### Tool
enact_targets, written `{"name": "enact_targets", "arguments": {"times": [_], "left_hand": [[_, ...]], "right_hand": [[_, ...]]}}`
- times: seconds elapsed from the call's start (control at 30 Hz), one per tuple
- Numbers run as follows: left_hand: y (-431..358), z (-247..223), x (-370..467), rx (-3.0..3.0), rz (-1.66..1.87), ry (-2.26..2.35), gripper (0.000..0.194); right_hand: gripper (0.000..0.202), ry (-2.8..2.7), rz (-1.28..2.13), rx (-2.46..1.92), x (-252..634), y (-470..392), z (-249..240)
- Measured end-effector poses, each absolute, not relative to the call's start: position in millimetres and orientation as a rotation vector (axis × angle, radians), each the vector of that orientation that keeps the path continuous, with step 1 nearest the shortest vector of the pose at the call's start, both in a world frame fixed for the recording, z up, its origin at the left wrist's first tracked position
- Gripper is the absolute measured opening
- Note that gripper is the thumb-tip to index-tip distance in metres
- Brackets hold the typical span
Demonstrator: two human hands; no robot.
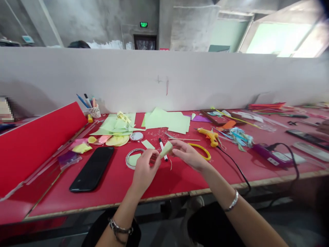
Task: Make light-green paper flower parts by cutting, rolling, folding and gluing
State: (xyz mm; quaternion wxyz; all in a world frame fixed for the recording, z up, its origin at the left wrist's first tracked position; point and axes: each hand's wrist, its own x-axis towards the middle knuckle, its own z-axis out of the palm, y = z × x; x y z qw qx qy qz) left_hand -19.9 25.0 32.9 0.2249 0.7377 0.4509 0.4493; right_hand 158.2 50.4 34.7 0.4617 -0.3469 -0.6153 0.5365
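A small pale green paper cone [166, 149] is held above the red table between my two hands. My left hand [146, 168] pinches its narrow lower end. The fingers of my right hand [187, 155] are curled at its wider upper end. Behind the cone lies a black and white marker [163, 150]. Left of it are a small green paper strip [148, 144] and a roll of tape [126, 160] with green paper inside its ring. Yellow-handled scissors [205, 151] lie partly behind my right hand.
A black phone [92, 168] lies left, near a red board [38, 144]. Green paper sheets [164, 120] and a pen cup [95, 111] are at the back. Rightward are a yellow glue gun [209, 136], a purple power strip [272, 156] and its black cable.
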Motion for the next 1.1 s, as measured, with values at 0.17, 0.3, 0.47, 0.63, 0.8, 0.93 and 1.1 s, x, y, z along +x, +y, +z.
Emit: {"name": "enact_targets", "arguments": {"times": [0.17,0.3,0.47,0.63,0.8,0.93,1.1], "left_hand": [[27,33,-14,1.964,1.211,1.107,0.012],[34,32,-10,1.32,1.138,0.957,0.022],[38,31,0,0.883,0.974,0.691,0.023],[33,25,6,0.935,0.949,0.453,0.029],[31,23,8,1.286,0.927,0.635,0.014],[28,29,5,1.504,0.811,0.674,0.015],[24,38,0,1.657,0.829,0.65,0.015]], "right_hand": [[0.015,-1.423,1.219,-0.831,156,47,24],[0.014,-1.261,1.375,-0.635,163,40,22],[0.012,-1.28,1.524,-0.428,169,31,24],[0.013,-1.141,1.564,-0.436,170,29,19],[0.014,-1.132,1.589,-0.447,174,25,20],[0.018,-1.175,1.599,-0.434,177,22,21],[0.021,-1.402,1.561,-0.498,182,21,20]]}}
